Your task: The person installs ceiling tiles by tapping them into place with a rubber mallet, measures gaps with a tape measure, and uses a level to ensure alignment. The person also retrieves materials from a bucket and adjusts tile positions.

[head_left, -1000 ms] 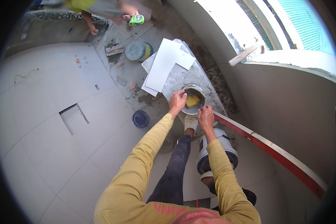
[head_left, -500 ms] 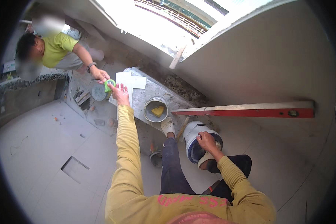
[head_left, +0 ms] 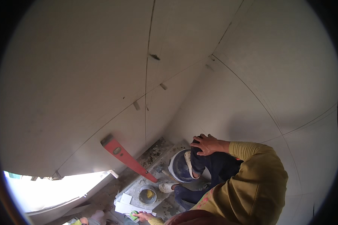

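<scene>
At the lower edge, my left hand (head_left: 144, 216) grips a round green tape measure (head_left: 133, 215), its fingers closed around the side of it. The tape measure is just over some white tile pieces (head_left: 127, 207) on a grey, mortar-smeared slab (head_left: 137, 187). My right hand (head_left: 207, 144) lies on my raised knee with the fingers spread, holding nothing. Under that leg a white and dark-blue bucket (head_left: 180, 167) supports my foot. Between the tiles and my other shoe stands a smaller pail (head_left: 147, 195) with a yellow sponge (head_left: 150, 193) inside.
A red spirit level (head_left: 127, 159) leans by the tiled wall (head_left: 82, 93), its lower end near the pail. Low on the left is a bright window opening (head_left: 52, 191). Part of a co-worker's yellow-green sleeve (head_left: 77, 222) shows at the bottom edge.
The view has swung right and up towards the walls. The tape measure, earlier between the co-worker's hand and mine, is now in my left hand. My right hand has moved from the bucket to my knee.
</scene>
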